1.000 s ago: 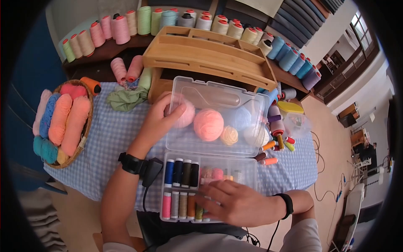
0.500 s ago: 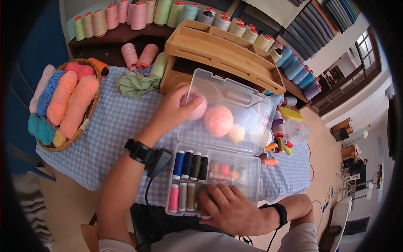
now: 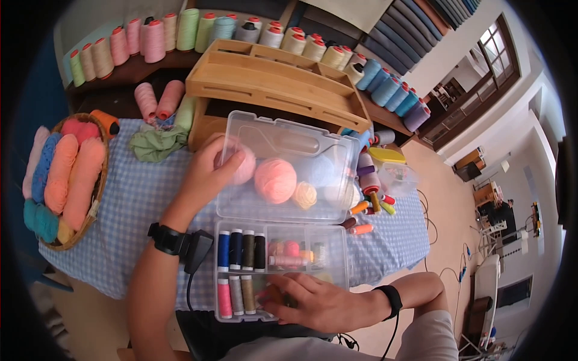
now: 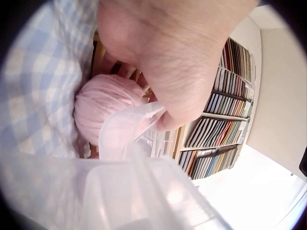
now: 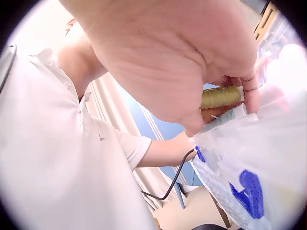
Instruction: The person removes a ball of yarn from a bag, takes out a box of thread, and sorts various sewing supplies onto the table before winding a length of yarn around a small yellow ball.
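A clear plastic box [image 3: 341,265] lies open on the checked cloth. My left hand [image 3: 208,174] pinches the left edge of its raised lid [image 3: 247,207], the thumb in front; a pale pink yarn ball [image 4: 103,103] shows beside these fingers in the left wrist view. Over the box's lower compartments, my right hand [image 3: 322,304] curls round an olive spool [image 5: 220,97] and a brown spool [image 5: 214,113], with a pale grey-green one alongside. Pink [image 3: 224,298], grey and khaki spools lie left of it; blue [image 3: 224,249] and dark ones fill the upper left compartment.
Behind the lid stands a wooden organiser [image 3: 271,90]. A basket of yarn [image 3: 99,192] sits at the left, near a green cloth [image 3: 158,143]. Loose spools [image 3: 361,229] and a small clear container [image 3: 398,178] lie at the right. Large thread cones line the back shelf.
The head view has shifted and tilted. My right fingers have closed round spools in the lower row, where brown and olive ones showed earlier. My left hand stays at the lid's edge.
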Demonstrator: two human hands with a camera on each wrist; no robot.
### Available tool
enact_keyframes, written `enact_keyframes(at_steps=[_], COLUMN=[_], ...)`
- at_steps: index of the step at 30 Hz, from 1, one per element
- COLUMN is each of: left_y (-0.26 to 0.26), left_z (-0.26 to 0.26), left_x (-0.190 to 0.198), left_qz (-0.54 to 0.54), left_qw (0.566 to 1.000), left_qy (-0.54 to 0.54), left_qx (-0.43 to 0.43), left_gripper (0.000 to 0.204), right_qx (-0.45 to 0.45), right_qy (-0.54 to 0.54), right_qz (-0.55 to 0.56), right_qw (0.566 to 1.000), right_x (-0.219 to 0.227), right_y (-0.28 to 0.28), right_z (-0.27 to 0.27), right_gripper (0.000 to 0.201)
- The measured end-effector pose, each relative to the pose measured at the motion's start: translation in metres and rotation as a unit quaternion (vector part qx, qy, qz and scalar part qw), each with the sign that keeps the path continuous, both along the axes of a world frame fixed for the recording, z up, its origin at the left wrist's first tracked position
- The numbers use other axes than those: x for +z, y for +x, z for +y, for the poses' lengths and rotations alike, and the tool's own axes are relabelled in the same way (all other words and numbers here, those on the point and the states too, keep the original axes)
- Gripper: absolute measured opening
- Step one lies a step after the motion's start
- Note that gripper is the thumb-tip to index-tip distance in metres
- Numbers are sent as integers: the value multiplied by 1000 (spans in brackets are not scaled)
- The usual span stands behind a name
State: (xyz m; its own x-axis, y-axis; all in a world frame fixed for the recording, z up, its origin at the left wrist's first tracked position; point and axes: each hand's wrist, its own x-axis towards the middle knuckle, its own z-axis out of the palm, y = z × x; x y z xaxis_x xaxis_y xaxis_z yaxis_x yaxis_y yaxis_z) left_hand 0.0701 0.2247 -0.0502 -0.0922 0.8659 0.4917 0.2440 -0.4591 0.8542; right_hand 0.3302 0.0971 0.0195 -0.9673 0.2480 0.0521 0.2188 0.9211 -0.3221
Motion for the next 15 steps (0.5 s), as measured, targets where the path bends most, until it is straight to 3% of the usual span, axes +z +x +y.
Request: enact_keyframes(at_steps=[8,15], left_y=[-2,-1], left_z=[-3,-5], left_x=[7,9], left_qz=[25,38], left_qw=[999,999], left_qy=[-39,-36], left_qx=[-19,-18], left_gripper=[16,14], right_qx=[42,62], right_qy=[69,48], right_qz=[61,71], right_qw=[995,994], right_x=[-11,-6], right_y=[15,24], right_z=[12,20], right_gripper=[35,27])
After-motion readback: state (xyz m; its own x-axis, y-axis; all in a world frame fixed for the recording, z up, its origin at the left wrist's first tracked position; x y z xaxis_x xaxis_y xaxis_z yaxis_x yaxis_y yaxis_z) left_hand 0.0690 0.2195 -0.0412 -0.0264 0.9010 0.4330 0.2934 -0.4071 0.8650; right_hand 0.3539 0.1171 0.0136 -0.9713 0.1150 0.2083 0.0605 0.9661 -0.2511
